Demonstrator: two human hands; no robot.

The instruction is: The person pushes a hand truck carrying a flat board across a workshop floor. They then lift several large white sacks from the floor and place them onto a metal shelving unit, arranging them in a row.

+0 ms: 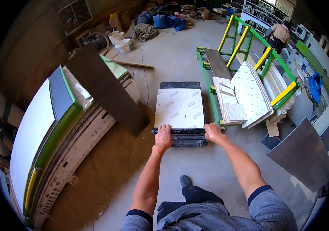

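Observation:
Both hands grip the black push bar of a flat cart. My left hand is wrapped round the bar's left end, and my right hand closes round its right end. Beyond the bar lies the cart's black platform, whose far and near edges show. A white panel with small printed marks covers most of it. Whether more panels lie under that one I cannot tell. My forearms reach forward from the lower edge, and one foot shows below the cart.
Right of the cart stands a green and yellow rack holding white panels. A bench with white boards fills the left, a dark board jutting from it. Buckets stand far left. A person bends at far right. A grey sheet leans nearby.

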